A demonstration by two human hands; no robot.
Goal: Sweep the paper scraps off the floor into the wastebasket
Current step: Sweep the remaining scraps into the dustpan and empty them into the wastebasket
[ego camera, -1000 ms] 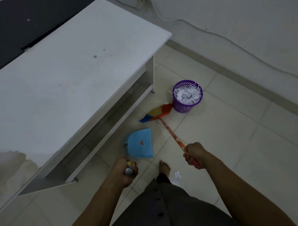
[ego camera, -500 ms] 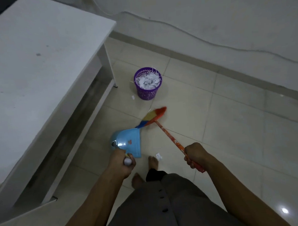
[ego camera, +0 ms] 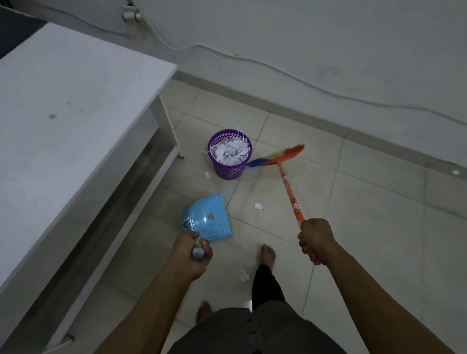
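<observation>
The rainbow-bristled, orange-handled broom has swung ahead of the right hand gripping it, beside the purple mesh wastebasket. The left hand grips the handle of the blue plastic dustpan. Stragglers remain, so the next move should draw the white paper scrap between the hands into the pan.

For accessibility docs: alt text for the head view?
A person's right hand grips an orange-handled broom, its head beside a purple plastic wastebasket full of paper scraps; the left hand holds a light-blue plastic dustpan. Three white scraps lie on the tiled floor.
</observation>
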